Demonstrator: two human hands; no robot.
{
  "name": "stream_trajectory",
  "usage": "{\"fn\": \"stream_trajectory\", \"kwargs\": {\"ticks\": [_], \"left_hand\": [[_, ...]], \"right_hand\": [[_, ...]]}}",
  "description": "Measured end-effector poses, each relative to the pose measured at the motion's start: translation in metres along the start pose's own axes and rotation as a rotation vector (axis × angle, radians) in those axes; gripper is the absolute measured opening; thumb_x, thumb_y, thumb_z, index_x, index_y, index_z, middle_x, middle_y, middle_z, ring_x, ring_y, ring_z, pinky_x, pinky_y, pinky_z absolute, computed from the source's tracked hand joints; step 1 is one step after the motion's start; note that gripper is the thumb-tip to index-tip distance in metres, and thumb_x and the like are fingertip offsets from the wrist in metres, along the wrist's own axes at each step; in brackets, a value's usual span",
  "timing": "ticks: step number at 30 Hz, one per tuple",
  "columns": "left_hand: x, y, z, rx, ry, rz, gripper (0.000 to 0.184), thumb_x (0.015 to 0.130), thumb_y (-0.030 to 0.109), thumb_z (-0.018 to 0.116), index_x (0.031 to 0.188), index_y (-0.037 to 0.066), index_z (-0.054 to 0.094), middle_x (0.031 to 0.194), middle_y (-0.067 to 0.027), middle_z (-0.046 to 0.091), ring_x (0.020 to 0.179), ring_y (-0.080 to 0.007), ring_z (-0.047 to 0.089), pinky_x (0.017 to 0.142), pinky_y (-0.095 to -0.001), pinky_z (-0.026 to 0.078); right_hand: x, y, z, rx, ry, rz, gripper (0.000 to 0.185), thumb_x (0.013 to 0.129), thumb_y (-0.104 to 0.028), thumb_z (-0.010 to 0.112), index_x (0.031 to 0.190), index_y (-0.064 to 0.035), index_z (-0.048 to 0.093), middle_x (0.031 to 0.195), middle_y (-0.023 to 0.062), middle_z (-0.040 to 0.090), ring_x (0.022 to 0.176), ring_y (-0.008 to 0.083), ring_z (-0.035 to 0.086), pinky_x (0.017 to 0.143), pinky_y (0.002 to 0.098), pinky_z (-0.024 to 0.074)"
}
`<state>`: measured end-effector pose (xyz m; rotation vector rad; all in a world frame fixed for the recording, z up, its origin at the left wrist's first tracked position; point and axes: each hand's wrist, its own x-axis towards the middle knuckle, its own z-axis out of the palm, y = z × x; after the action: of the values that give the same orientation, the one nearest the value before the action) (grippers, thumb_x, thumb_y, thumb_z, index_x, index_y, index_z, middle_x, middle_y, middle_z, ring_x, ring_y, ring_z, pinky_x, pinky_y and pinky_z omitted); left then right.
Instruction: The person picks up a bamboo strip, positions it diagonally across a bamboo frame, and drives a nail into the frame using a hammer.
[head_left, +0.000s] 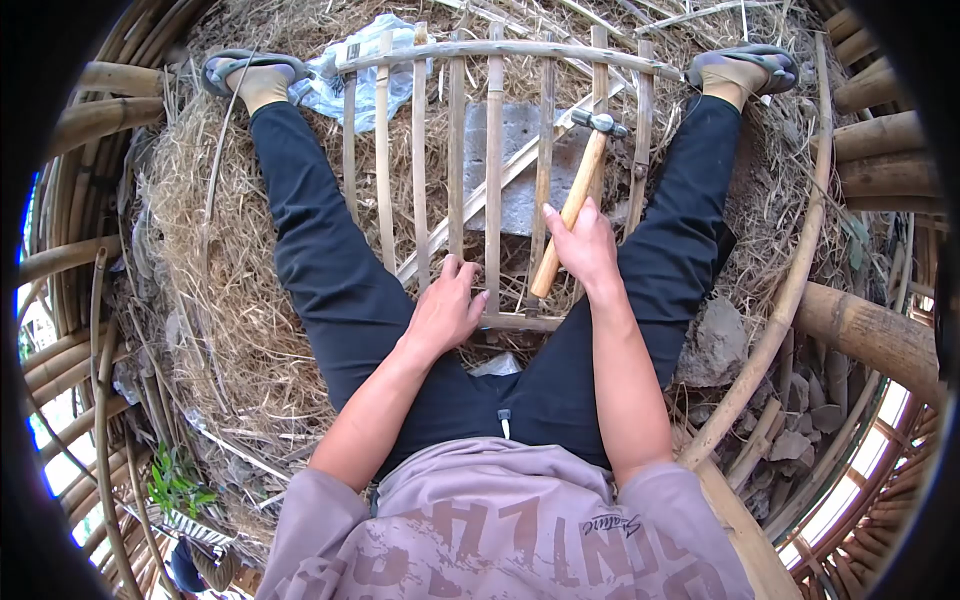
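**Hammer (585,172) in hand over the slatted frame (494,170)**

Gripping hammer mid-handle, right hand (583,245) wrapped round it, head above the frame's far right part. Holding left hand (447,305) at the frame's near end, fingers part-bent; cannot tell whether pinching or merely touching. Frame noted between the outstretched legs (315,240), over loose straw (220,300).

For good work, probably best to tap lightly and squarely, brace against shifting on straw, keep left fingers off the strike line.

Containers: just a plastic bag (366,95), under and beside the frame's far left corner; contents unreadable.
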<state>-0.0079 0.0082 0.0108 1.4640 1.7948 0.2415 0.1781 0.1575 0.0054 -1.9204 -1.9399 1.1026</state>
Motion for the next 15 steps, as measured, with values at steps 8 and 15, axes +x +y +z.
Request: {"fn": "stream_trajectory", "kwargs": {"ticks": [8,15], "left_hand": [[-0.0003,-0.0007,-0.0002,0.0,-0.005,0.002,0.04,0.098,0.024,0.063,0.129,0.001,0.053,0.126,-0.0215,0.052,0.103,-0.0459,0.064,0.089,-0.0533,0.053],[0.0002,0.0011,-0.0011,0.0,-0.014,-0.015,0.04,0.098,0.024,0.063,0.129,0.001,0.053,0.127,-0.0215,0.052,0.104,-0.0457,0.064,0.09,-0.0531,0.053]], "right_hand": [[0.0002,-0.0009,-0.0009,0.012,-0.015,0.011,0.052,0.092,-0.04,0.07,0.109,0.008,0.06,0.095,0.0319,0.07,0.095,0.0489,0.069,0.086,0.0525,0.0545],[0.0,-0.0012,-0.0007,0.01,-0.006,0.003,0.05,0.092,-0.04,0.07,0.106,0.0065,0.06,0.091,0.03,0.071,0.093,0.0479,0.07,0.084,0.0523,0.0546]]}}
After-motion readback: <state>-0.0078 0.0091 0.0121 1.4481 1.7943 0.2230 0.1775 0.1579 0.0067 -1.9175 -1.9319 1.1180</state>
